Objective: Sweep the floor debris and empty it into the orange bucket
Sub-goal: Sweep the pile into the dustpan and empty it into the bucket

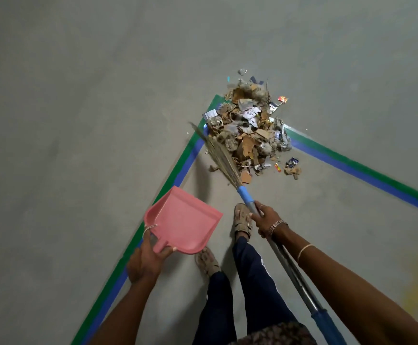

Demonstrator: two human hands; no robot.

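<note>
The left hand (144,263) gripped the stub handle of a pink plastic dustpan (185,220), held out beside the green-and-blue tape line (181,168), while the right hand (265,217) was wrapped round the metal shaft of a blue-collared grass broom (221,158). The broom's bristles touched the near-left edge of the heap of cardboard scraps, paper and wrappers (250,130), which lay across the corner where two tape lines met, with a few bits scattered just beside it. Open grey concrete floor (78,95) spread wide beyond the tape, left of and behind the heap.
</note>
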